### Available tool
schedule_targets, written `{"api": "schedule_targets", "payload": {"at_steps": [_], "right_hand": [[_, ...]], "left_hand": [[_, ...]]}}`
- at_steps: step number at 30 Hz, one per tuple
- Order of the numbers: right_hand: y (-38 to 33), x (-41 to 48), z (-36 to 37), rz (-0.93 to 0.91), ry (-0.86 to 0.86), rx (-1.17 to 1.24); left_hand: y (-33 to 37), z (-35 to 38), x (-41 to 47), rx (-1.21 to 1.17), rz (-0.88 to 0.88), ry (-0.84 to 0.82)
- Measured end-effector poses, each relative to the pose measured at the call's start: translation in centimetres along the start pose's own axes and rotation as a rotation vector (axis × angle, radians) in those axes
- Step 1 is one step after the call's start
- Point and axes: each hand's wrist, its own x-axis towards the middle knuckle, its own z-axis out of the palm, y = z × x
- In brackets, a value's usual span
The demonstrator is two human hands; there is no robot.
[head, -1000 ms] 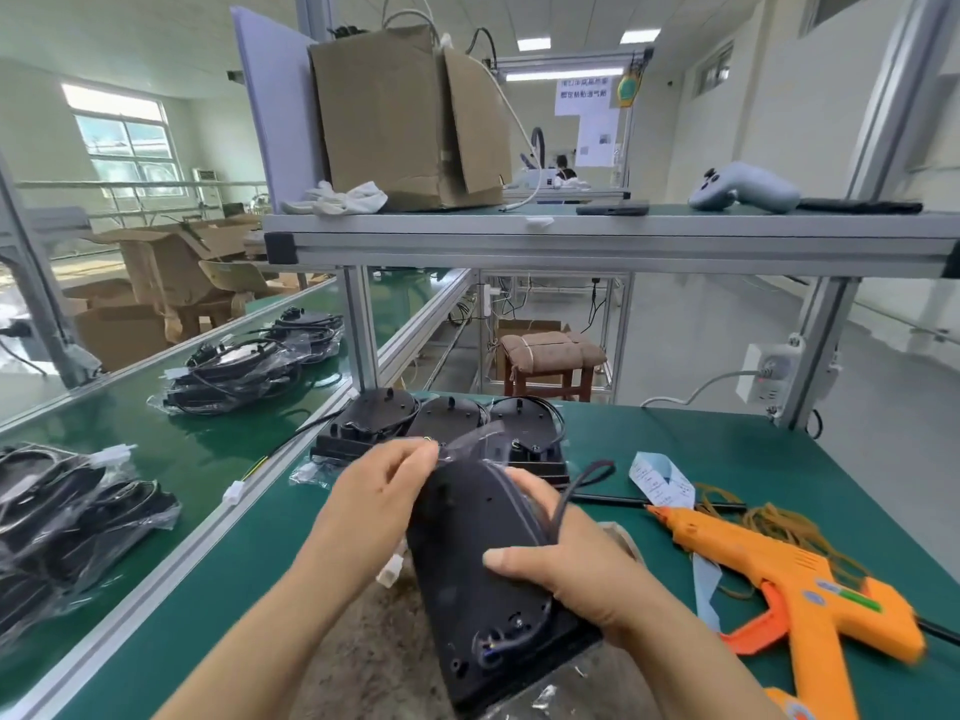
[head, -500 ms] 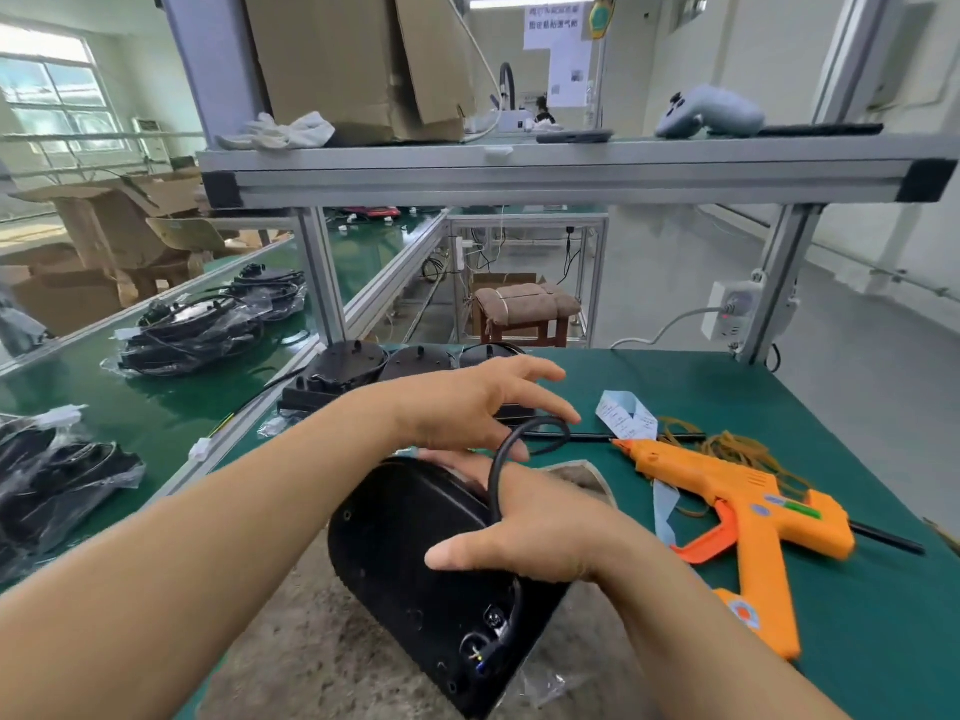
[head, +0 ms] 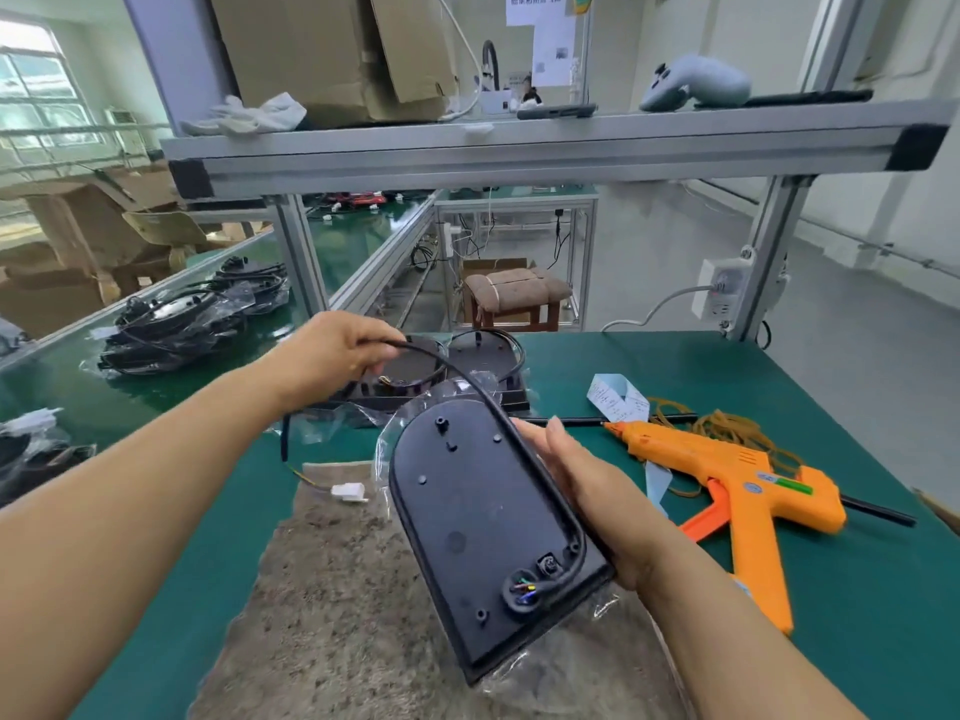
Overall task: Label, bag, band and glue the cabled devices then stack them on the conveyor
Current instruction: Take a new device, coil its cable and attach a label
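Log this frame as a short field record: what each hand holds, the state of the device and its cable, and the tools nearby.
left hand: pinches the black cable, lifted above the table
right hand: grips the right edge of the black device
device: tilted, underside up, over a clear bag
cable end: white connector resting on the brown mat
tools: orange glue gun lying on the green table, rubber bands behind it
conveyor: bagged devices stacked

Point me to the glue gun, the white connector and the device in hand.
glue gun [head: 748, 475]: head view, on the orange body.
white connector [head: 347, 492]: head view, on the plug housing.
device [head: 467, 522]: head view, on its black back plate.
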Motion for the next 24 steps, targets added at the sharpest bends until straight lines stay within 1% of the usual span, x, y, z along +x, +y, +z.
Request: {"api": "schedule_targets", "payload": {"at_steps": [3, 5, 8, 10, 13, 17, 19, 21, 24], "right_hand": [[0.5, 0.5, -0.3, -0.038, 0.044, -0.024], [0.9, 0.8, -0.4, -0.041, 0.088, 0.006], [1.4, 1.1, -0.3, -0.024, 0.141, 0.096], [1.6, 1.1, -0.5, -0.032, 0.170, 0.130], [1.8, 1.5, -0.9, -0.054, 0.244, 0.154], [2.1, 2.6, -0.9, -0.065, 0.386, 0.234], [2.0, 3.2, -0.9, -0.075, 0.458, 0.277], [2.1, 3.7, -1.3, -0.079, 0.522, 0.321], [2.2, 4.1, -1.2, -0.106, 0.576, 0.317]], "left_hand": [[-0.6, 0.5, -0.7, 0.001, -0.007, 0.103], [-0.6, 0.4, -1.1, 0.014, -0.039, 0.142], [-0.3, 0.4, -2.0, 0.175, -0.061, 0.177], [-0.1, 0.8, -2.7, 0.339, -0.057, 0.182], [0.4, 1.1, -3.9, 0.495, -0.040, 0.192], [2.0, 2.7, -5.8, 0.675, -0.011, 0.103], [3.0, 4.4, -7.5, 0.757, 0.070, 0.084], [3.9, 6.3, -9.2, 0.722, 0.118, 0.051], [5.6, 8.5, -10.7, 0.601, 0.064, -0.001]]}}
